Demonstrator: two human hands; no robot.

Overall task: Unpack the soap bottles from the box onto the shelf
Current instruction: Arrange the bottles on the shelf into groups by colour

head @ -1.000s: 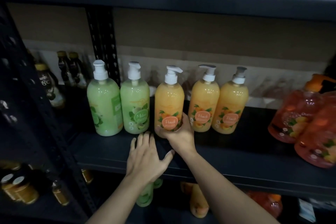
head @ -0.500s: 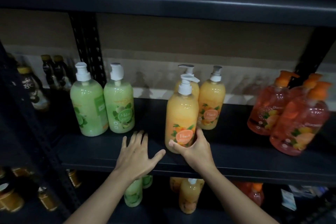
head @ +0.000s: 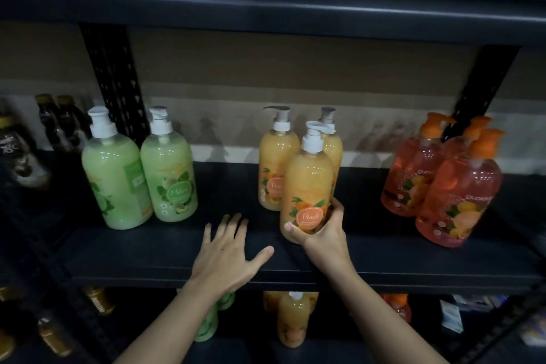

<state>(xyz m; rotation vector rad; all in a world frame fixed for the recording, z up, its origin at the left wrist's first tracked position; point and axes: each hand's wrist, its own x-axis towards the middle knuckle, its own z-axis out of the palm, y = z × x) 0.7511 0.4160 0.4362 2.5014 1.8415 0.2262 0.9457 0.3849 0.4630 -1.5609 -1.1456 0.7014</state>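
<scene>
While the peach bottle (head: 307, 183) is gripped low by the right hand (head: 322, 233) at the shelf (head: 384, 263) front, left hand (head: 227, 254) laid flat and open alongside, a tip could be caused by that low hold, and the rear bottles (head: 276, 168) knocked.

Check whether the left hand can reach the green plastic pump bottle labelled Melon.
Probably yes. The left hand lies flat, empty, on the dark shelf board; only bare board separates it from the green plastic Melon pump bottle. The right hand grips the orange Peach pump bottle.
</scene>
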